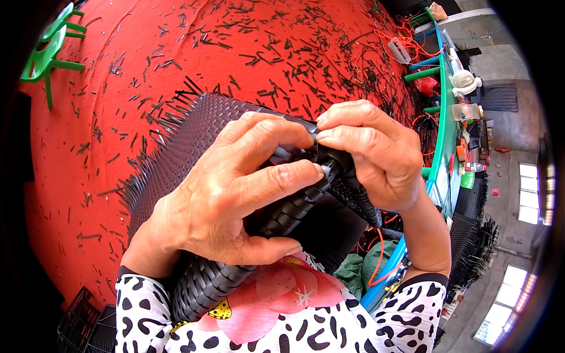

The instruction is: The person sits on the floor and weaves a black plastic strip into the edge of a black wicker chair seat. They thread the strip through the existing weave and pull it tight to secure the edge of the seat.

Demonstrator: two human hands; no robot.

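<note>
A dark woven panel of flat plastic strips (170, 159) lies across my lap, with loose strip ends bristling along its far left edge. Its near edge is a thick strip-wrapped frame (288, 215) that slants from lower left to a corner at upper right. My left hand (226, 185) lies over this frame, fingers bent round it and their tips near the corner. At the corner my right hand (376, 150) pinches a black strip (322, 152) between thumb and fingers. The two hands' fingertips nearly meet. What lies beneath the left palm is hidden.
Short black strip offcuts (271, 88) litter the red floor (70, 147). Green plastic chairs (47, 59) stand at far left. To the right runs a green-framed table (438, 153) holding jars and small items, with orange cords (412, 44) by its far end. Green cloth (351, 273) lies beside my lap.
</note>
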